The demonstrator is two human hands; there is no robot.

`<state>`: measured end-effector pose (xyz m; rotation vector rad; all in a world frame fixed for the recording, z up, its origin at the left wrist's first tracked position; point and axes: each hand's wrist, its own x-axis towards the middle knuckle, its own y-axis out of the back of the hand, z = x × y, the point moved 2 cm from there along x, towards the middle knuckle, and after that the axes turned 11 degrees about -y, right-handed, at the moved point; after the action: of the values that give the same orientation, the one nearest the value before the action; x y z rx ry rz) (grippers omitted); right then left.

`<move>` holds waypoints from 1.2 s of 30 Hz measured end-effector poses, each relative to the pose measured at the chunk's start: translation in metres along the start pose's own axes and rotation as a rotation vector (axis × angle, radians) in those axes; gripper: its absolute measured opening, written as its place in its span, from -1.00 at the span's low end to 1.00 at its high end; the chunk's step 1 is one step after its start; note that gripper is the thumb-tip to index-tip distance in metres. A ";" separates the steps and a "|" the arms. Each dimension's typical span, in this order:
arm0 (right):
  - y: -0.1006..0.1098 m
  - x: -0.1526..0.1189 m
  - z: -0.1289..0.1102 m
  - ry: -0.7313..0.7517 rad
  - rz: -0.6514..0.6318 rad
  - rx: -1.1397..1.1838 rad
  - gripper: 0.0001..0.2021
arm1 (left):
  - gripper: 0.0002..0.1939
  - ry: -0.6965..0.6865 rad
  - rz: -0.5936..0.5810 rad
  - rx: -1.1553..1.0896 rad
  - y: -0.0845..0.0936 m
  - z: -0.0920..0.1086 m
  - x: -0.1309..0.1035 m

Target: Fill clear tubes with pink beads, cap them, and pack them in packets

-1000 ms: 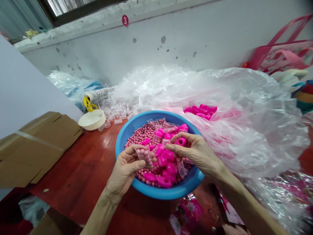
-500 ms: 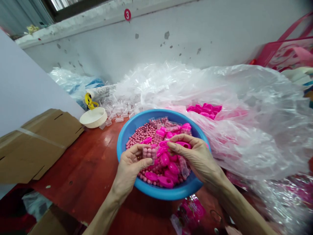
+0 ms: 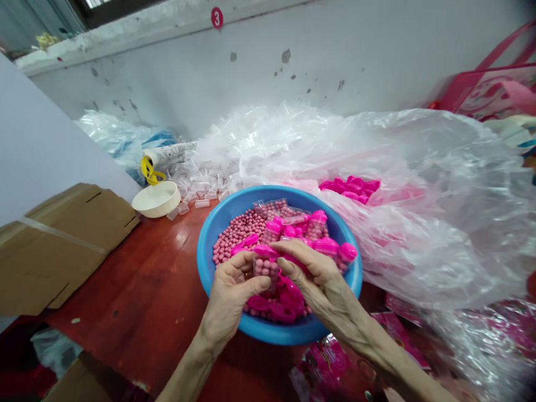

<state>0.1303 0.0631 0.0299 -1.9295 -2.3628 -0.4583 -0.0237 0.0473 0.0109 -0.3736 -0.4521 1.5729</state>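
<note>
One clear case of pink beads (image 3: 266, 269), held near upright over the near half of the basin; left hand (image 3: 230, 290) closed on it, thumb across the near face, fingers behind. One bright pink cap (image 3: 267, 251), lying at the case's upper end; whether it is seated cannot be told. Right hand (image 3: 320, 276), fingers curved at the cap's right end, thumb beside the case; whether they grip or merely rest there is hidden. Step in hand, as judged: bringing cap and case together. Good practice, likewise judged: mouth kept uppermost, so that no beads spill; left grip firm but light, the thin wall probably flexing if squeezed; cap aligned square to the mouth before any pressure, then pressed evenly along its length; no bead left standing proud of the rim. Blue basin (image 3: 280, 334), on a red table (image 3: 138, 301), beneath both hands: a sound catch for strays. Contents: loose pink beads (image 3: 232, 237), further pink caps (image 3: 282, 311), and capped bead-filled cases (image 3: 316, 226) near the far right rim.
</note>
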 end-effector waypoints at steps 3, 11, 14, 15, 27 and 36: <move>0.001 0.000 0.003 -0.011 -0.059 -0.067 -0.68 | -0.72 -0.011 -0.008 -0.010 0.001 -0.002 0.000; 0.017 0.015 -0.003 -0.357 -0.030 0.365 -0.90 | -0.75 -0.040 -0.028 -0.008 -0.001 0.005 -0.003; 0.011 0.020 -0.010 -0.464 -0.025 0.571 -0.84 | -0.77 -0.007 -0.049 -0.070 -0.003 0.007 -0.003; 0.007 0.021 -0.012 -0.505 -0.026 0.658 -0.82 | -0.77 0.003 -0.053 -0.085 -0.003 0.007 -0.002; -0.018 0.029 -0.015 -0.547 0.107 0.880 -0.81 | -0.72 -0.076 -0.001 0.007 -0.005 -0.001 -0.001; -0.041 0.017 -0.010 -0.429 0.208 0.719 -0.82 | -0.86 -0.175 0.030 0.109 -0.002 -0.003 -0.003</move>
<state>0.0855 0.0695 0.0350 -1.9699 -2.0409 0.7828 -0.0199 0.0441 0.0090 -0.1601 -0.4946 1.6594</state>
